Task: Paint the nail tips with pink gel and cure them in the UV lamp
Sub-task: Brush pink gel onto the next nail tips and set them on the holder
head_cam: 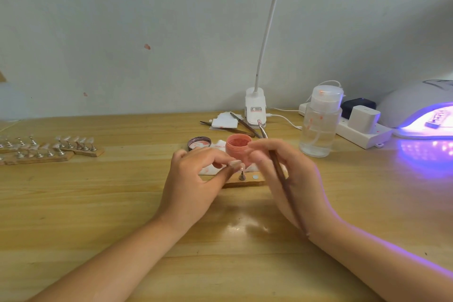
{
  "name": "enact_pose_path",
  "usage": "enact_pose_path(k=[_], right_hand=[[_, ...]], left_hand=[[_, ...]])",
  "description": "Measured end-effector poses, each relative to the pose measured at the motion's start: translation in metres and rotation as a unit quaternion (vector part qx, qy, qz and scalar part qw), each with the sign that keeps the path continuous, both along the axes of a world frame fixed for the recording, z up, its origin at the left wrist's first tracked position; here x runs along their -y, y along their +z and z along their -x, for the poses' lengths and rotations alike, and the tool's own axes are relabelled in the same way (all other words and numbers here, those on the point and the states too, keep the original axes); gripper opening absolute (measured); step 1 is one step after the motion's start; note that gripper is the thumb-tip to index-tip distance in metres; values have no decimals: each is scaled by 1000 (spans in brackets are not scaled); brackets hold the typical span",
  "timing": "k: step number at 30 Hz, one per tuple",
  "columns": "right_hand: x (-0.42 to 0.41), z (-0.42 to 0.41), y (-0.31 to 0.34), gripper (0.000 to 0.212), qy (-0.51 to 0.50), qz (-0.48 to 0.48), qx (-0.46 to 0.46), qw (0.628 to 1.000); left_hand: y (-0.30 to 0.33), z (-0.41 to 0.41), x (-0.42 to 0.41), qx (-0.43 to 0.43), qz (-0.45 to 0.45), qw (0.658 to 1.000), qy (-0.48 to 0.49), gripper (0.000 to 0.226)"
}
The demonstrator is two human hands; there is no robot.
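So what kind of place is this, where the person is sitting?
Probably a small nail-art workspace, maybe at home. On the wooden table sit a glowing UV lamp, an open jar of pink gel, and rows of nail tips on stands.

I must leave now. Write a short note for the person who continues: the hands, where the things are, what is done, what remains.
Left hand: pinches a nail tip above the wooden stand.
Right hand: holds the brush, bristles toward that tip.
Pink gel jar stands open behind the hands, its lid to its left.
UV lamp at right is lit; something lies inside, too unclear to name.
More tips on stands wait at far left; whether painted I cannot tell.
Left to do: finish this tip, cure it, then continue with the rest.
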State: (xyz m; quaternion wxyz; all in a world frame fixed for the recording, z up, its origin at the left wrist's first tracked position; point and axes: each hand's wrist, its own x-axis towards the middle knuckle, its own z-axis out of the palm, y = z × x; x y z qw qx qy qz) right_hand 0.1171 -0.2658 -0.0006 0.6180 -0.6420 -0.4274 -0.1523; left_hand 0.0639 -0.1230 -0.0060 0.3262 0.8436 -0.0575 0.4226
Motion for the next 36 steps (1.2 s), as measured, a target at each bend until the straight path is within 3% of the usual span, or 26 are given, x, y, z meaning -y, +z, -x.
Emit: enact_pose_path(k=[6,8,10,14,18,24,28,36], right_hand=[[7,-21,21,31,-26,-47,-86,995],[5,-31,30,39,-46,-20,-122,991],[0,-44,37,30,-63,44,-136,988],[-14,-67,47,25,-97,168,-95,976],[-26,-75,51,36,-134,230,-46,963],[-39,-71,44,48,-184,315,22,931],[-37,-72,47,45,-188,285,3,940],[-18,-88,50,39,-198,185,-126,954]], left_hand=[[-1,-4,-6,7,51,999,-15,20],[-1,-5,-7,-2,67,998,-13,19],[-1,-5,-7,-12,82,996,-15,13],[0,-5,-7,-20,114,993,-22,13],[1,-4,-7,-27,136,990,-27,28],[2,-3,-7,-33,146,988,-24,28],[3,-4,-7,-29,136,990,-29,28],[2,-3,-7,-26,122,992,-28,27]])
